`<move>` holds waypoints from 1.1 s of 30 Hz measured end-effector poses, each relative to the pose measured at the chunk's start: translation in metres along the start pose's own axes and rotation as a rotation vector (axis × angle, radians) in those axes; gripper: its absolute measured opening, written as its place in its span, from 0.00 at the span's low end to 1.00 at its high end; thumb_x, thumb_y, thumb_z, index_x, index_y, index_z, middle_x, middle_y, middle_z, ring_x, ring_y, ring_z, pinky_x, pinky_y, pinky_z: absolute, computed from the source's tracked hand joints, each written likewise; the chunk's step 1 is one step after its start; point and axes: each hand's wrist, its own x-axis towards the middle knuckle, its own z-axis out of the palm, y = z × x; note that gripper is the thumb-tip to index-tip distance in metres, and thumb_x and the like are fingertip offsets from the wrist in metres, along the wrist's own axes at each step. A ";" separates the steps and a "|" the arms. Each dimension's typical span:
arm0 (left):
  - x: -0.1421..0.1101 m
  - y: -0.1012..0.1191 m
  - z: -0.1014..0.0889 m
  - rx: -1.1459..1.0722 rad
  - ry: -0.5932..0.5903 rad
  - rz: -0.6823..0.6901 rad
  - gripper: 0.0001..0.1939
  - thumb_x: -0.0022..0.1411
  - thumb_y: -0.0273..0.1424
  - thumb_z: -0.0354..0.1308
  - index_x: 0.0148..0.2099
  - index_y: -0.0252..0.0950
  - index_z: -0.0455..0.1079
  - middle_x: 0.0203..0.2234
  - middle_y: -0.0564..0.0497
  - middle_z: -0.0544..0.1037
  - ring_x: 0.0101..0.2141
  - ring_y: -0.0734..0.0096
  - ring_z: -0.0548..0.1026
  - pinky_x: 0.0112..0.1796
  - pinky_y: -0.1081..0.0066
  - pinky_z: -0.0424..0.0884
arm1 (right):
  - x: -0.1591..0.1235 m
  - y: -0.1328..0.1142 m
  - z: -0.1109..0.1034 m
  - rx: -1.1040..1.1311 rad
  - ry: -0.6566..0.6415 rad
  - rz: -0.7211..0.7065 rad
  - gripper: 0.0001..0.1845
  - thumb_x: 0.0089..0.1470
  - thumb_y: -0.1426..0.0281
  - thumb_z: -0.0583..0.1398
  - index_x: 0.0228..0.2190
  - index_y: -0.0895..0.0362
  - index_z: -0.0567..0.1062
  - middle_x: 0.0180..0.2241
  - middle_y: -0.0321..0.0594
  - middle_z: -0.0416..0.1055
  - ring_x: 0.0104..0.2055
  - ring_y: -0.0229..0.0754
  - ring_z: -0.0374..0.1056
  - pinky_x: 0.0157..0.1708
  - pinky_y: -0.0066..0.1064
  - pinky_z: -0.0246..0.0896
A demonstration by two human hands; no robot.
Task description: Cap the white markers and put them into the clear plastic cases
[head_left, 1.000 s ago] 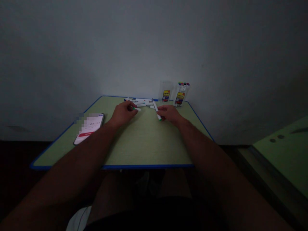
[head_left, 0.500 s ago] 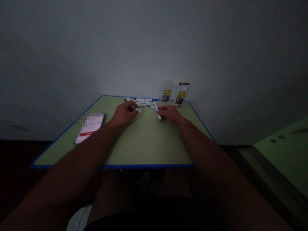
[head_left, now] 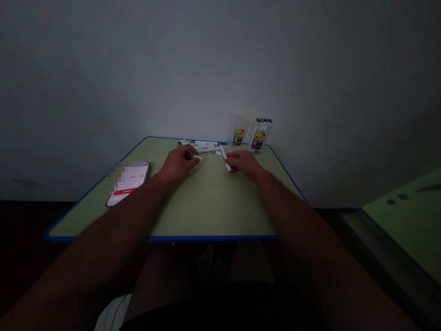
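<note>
the left arm (head_left: 117, 230) of the person reaches forward and slants inward, and the right arm (head_left: 292, 207) does the same from its own side. the left hand (head_left: 176, 163) shows its back, with the fingers bent and the thumb pressed toward them in a pinch. the right hand (head_left: 243, 161) also makes a pinch, its fingers pointing inward. between both hands there remains a gap.

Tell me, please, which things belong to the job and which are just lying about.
Likely part of the job:
green-ended marker in right hand
white-and-green piece in left hand
loose markers
two clear cases

Apparently just lying about:
phone
</note>
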 end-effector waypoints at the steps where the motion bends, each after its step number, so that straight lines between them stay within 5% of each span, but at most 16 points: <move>1: 0.000 -0.001 0.000 0.002 -0.001 -0.001 0.09 0.55 0.36 0.65 0.39 0.39 0.74 0.25 0.54 0.72 0.27 0.72 0.67 0.32 0.66 0.64 | 0.000 0.000 0.000 -0.002 0.000 0.000 0.07 0.55 0.80 0.64 0.38 0.63 0.79 0.23 0.34 0.74 0.20 0.31 0.65 0.20 0.23 0.64; 33: 0.000 0.005 -0.002 0.028 -0.013 -0.016 0.07 0.55 0.28 0.64 0.38 0.38 0.74 0.25 0.54 0.71 0.28 0.69 0.67 0.34 0.65 0.65 | 0.006 0.004 -0.003 -0.066 0.011 0.015 0.07 0.52 0.79 0.66 0.36 0.61 0.81 0.25 0.37 0.76 0.22 0.33 0.67 0.22 0.24 0.65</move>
